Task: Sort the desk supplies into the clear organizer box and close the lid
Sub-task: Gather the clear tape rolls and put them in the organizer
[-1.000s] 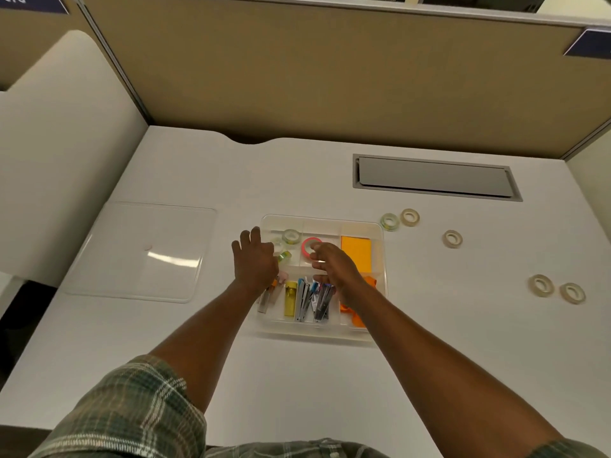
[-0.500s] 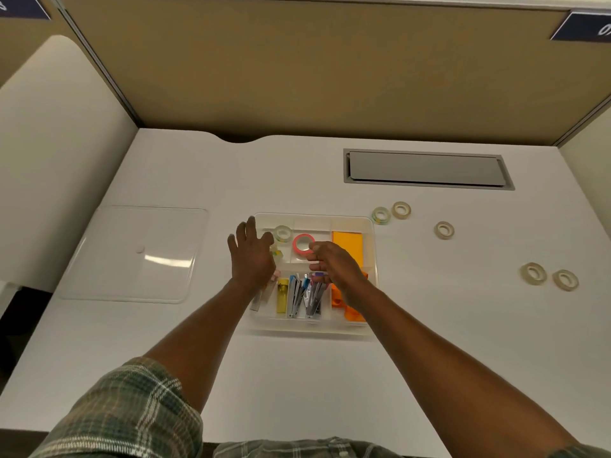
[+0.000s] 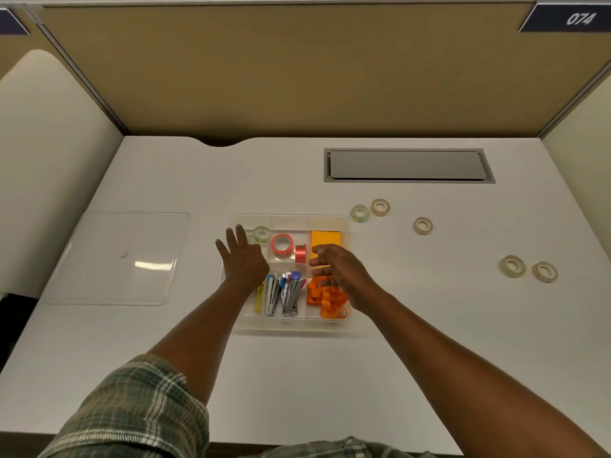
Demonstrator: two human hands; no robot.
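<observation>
Right at the middle of the white desk point(image 3: 297, 375), nearer its front edge, sits the clear plastic organizer box point(image 3: 346, 223), lid off. Its back compartments hold a clear tape roll point(image 3: 262, 233), a pink tape roll point(image 3: 282, 245) lying flat, a second pink roll point(image 3: 301, 253) standing on edge, and an orange sticky-note pad point(image 3: 325, 239). Its front compartments hold a yellow stapler point(image 3: 259, 297), a bunch of grey and blue staplers point(image 3: 285, 292), and a heap of orange looped pieces point(image 3: 327, 300) I cannot identify.

My left hand point(image 3: 243, 259) hovers over the box's left side, palm down, fingers spread and grasping nothing. My right hand point(image 3: 340, 269) hangs over the right side, above the orange pad and the loops, fingers loosely curled and empty.

Left of the box, near the desk's left edge, the clear flat lid point(image 3: 115, 259) lies on the desk, well apart from the box. Just beyond the box's back right corner lie a greenish tape roll point(image 3: 359, 213) and a tan tape roll point(image 3: 380, 207), nearly touching. Another tan roll point(image 3: 423, 225) lies further right, and two more, point(image 3: 512, 266) and point(image 3: 544, 272), lie side by side toward the right edge. A grey recessed hatch point(image 3: 408, 165) sits near the back edge.
</observation>
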